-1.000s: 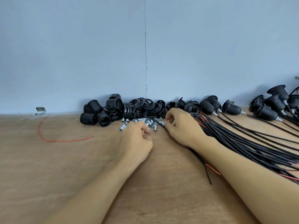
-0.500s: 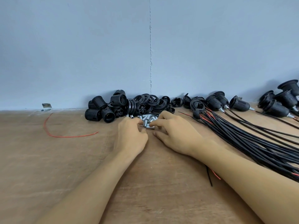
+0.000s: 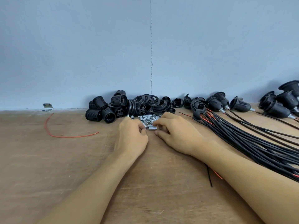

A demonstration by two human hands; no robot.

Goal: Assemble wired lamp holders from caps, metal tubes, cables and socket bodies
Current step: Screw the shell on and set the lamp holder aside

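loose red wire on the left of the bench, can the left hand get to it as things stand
Probably yes. The loose red wire lies alone on the bench, with nothing between it and the left hand, whose fingers are curled at the metal tubes.

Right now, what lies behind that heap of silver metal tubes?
Behind the heap of small silver metal tubes, against the blue wall, lies a pile of black plastic rings and caps. The left hand and right hand cover the heap's near edge and whatever lies there.
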